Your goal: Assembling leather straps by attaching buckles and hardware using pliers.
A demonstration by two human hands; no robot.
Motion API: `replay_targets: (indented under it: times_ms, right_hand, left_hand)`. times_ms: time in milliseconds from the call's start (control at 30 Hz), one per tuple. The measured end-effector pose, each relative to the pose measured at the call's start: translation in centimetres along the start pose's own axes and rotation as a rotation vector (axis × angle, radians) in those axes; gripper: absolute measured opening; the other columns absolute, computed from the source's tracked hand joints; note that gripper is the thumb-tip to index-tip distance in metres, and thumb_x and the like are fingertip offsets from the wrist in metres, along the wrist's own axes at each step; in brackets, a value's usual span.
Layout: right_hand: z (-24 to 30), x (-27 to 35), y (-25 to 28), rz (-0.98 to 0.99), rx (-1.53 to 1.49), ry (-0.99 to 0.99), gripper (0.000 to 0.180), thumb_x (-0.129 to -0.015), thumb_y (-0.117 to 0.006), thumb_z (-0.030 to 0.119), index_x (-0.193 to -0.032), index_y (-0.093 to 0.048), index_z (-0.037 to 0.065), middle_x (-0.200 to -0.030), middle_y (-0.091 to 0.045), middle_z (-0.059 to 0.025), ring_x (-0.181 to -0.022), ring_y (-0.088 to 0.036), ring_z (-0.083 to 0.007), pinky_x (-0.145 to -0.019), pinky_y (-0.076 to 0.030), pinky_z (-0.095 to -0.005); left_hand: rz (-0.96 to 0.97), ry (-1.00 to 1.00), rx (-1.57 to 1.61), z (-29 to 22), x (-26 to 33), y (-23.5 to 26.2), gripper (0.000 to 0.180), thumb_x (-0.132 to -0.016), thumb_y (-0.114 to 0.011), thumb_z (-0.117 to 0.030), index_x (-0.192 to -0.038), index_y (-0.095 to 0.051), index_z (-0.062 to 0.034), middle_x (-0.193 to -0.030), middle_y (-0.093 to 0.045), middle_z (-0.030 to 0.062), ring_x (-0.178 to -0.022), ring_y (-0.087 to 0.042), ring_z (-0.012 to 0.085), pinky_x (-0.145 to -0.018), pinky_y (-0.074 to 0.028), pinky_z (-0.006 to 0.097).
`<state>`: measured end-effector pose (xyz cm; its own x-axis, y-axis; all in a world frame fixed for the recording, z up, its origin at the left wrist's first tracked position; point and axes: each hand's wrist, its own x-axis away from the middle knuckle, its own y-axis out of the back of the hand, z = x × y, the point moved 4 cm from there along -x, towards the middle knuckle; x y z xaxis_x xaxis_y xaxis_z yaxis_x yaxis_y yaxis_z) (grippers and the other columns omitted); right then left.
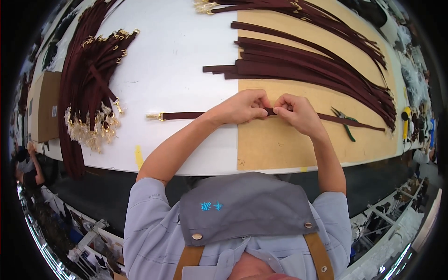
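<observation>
A long, narrow dark maroon strap point(183, 115) runs left to right across the table in front of me. At its left end is a gold snap hook point(155, 116), which looks wrapped in clear plastic. My left hand point(246, 106) pinches the strap near its middle. Close beside it, my right hand point(293, 110) pinches the same strap, leaving a short dark stretch between the fingertips. What lies under the fingers is hidden. The strap's right part passes by a pair of green-handled pliers point(345, 122), which lie to the right of my right hand.
Flat maroon straps point(280, 63) are stacked beyond my hands, partly on a tan board point(275, 144). At left lies a pile of straps with gold hardware point(98, 88), beside a cardboard box point(45, 106). More straps point(270, 6) lie at the far edge. A yellow tool point(405, 119) sits far right.
</observation>
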<state>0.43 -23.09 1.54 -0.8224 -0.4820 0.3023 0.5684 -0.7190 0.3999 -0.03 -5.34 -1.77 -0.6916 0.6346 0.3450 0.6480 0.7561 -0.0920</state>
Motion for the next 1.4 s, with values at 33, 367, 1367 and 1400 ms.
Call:
replay_targets:
  times_ms: [33,367,1367,1400]
  right_hand:
    - [-0.3,0.7,0.3,-0.018,0.044,-0.018,0.011,-0.087,-0.065,0.011,-0.083,-0.061,0.001,-0.065,-0.052,0.0058,-0.058,-0.043,-0.0014,-0.049,-0.033,-0.0199]
    - [1.4,1.5,-0.8,-0.147,0.135,-0.054,0.008,-0.085,-0.064,0.003,-0.081,-0.06,-0.003,-0.061,-0.052,0.0013,-0.056,-0.042,-0.0046,-0.05,-0.035,-0.0221]
    - [-0.3,2.5,-0.3,0.05,0.002,0.145,0.015,-0.077,-0.074,0.004,-0.089,-0.067,0.0,-0.078,-0.064,-0.0039,-0.069,-0.058,-0.0091,-0.062,-0.047,-0.0244]
    - [-0.2,2.6,-0.4,-0.003,0.046,0.162,0.014,-0.077,-0.074,0.004,-0.087,-0.066,0.001,-0.077,-0.064,-0.0038,-0.068,-0.057,-0.0089,-0.059,-0.046,-0.0245]
  left_hand:
    - [-0.017,-0.02,0.01,-0.2,-0.1,-0.6,0.012,-0.088,-0.061,-0.006,-0.098,-0.056,-0.002,-0.082,-0.065,0.0044,-0.066,-0.055,0.0055,-0.053,-0.041,0.021]
    - [-0.001,-0.247,-0.091,0.5,-0.5,-1.2,0.012,-0.082,-0.056,0.001,-0.093,-0.056,0.0029,-0.088,-0.064,0.0127,-0.083,-0.067,0.0186,-0.07,-0.051,0.031]
    - [0.325,-0.078,0.217,0.7,-0.4,-1.2,0.01,-0.089,-0.06,-0.005,-0.097,-0.057,0.0001,-0.083,-0.067,0.0075,-0.053,-0.044,0.0042,-0.049,-0.035,0.021]
    - [0.308,-0.071,0.212,0.7,-0.3,-1.2,0.01,-0.089,-0.059,-0.005,-0.098,-0.057,0.0001,-0.084,-0.067,0.0075,-0.053,-0.044,0.0042,-0.049,-0.035,0.021]
